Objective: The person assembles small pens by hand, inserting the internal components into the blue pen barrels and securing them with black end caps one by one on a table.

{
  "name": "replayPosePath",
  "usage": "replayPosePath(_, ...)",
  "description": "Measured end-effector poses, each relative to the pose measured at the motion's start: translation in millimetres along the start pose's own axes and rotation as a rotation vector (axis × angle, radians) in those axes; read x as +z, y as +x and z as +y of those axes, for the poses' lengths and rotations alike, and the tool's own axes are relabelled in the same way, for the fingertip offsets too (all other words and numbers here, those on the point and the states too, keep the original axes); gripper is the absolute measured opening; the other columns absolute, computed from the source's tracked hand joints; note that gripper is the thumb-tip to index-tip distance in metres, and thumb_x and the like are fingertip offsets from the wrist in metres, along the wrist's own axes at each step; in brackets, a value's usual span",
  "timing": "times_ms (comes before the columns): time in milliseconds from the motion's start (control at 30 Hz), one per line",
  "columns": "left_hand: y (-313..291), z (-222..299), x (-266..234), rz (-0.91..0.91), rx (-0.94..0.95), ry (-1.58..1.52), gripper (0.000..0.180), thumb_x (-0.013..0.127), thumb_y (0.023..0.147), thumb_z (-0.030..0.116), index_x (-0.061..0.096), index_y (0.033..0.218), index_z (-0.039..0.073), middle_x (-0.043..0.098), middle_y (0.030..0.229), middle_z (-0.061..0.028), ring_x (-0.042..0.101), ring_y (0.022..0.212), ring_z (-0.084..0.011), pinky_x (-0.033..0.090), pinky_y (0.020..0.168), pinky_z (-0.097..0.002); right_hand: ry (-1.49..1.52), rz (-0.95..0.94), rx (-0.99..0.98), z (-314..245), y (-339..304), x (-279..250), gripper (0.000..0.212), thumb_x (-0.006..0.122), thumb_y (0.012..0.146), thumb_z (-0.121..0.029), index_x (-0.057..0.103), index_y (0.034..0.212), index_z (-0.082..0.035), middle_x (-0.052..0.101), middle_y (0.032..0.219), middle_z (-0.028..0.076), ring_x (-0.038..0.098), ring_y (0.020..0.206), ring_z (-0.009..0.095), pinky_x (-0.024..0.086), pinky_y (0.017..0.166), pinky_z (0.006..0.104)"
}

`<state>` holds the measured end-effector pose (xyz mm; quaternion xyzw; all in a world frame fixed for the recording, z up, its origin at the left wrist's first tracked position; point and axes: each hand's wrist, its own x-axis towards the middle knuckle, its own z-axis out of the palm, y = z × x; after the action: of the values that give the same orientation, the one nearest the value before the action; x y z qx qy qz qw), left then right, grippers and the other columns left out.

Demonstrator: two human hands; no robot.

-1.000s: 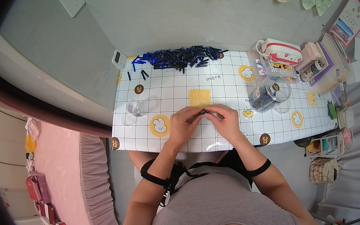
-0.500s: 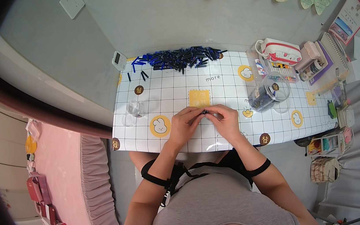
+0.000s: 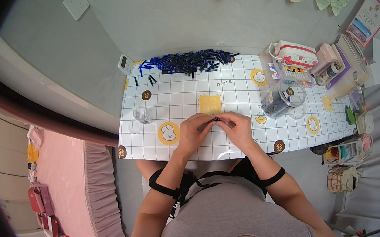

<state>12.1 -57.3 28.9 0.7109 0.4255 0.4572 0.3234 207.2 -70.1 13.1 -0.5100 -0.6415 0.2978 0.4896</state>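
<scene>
Where the left hand (image 3: 194, 131) and right hand (image 3: 237, 126) meet, a small dark piece (image 3: 216, 119) lies crosswise between pinching fingertips; both hands equally near.

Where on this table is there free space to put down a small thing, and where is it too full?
Free: the grid cloth between the pile of dark sticks and the hands, left hand and right hand; also between the glass cup and the yellow square. Crowded: the right end, around the clear jar and the pencil case.
</scene>
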Motion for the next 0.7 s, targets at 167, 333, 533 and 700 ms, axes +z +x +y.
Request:
replayPosePath(167, -0.9, 0.2, 0.9, 0.016, -0.004, 0.001, 0.022, 0.085, 0.091, 0.002, 0.083, 0.112, 0.003, 0.081, 0.103, -0.0116, 0.079, 0.085, -0.0250, 0.063, 0.074, -0.0320, -0.040, 0.020, -0.028, -0.5, -1.7, 1.2, 0.026, 0.087, 0.088, -0.001, 0.082, 0.113, -0.005, 0.082, 0.096, 0.011, 0.081, 0.084, 0.020, 0.060, 0.071, 0.0291)
replayPosePath(333, 1.6, 7.2, -1.0, -0.020, -0.044, 0.007, 0.021, 0.085, 0.090, 0.001, 0.083, 0.112, 0.003, 0.081, 0.103, -0.0116, 0.079, 0.085, -0.0237, 0.063, 0.073, -0.0313, -0.031, 0.025, -0.042, 2.6, -1.1, 0.3, 0.025, 0.088, 0.087, -0.001, 0.081, 0.111, -0.004, 0.082, 0.096, 0.011, 0.081, 0.084, 0.020, 0.060, 0.070, 0.0294)
replayPosePath(533, -0.1, 6.0, 0.9, -0.011, -0.014, 0.005, 0.023, 0.084, 0.090, -0.001, 0.082, 0.113, 0.002, 0.080, 0.103, -0.0125, 0.079, 0.085, -0.0241, 0.064, 0.074, -0.0320, -0.041, 0.042, -0.063, -1.5, -2.2, 0.8, 0.023, 0.088, 0.087, -0.001, 0.079, 0.108, -0.003, 0.080, 0.095, 0.012, 0.079, 0.082, 0.022, 0.060, 0.068, 0.0310)
replayPosePath(700, 5.0, 21.6, -3.0, -0.008, 0.085, 0.124, 0.020, 0.084, 0.088, -0.001, 0.081, 0.108, 0.002, 0.080, 0.101, -0.0122, 0.078, 0.088, -0.0297, 0.063, 0.076, -0.0349, -0.099, 0.091, -0.152, -9.8, -4.6, -1.5, 0.021, 0.087, 0.085, 0.001, 0.078, 0.104, -0.004, 0.079, 0.095, 0.012, 0.079, 0.083, 0.025, 0.060, 0.070, 0.0327)
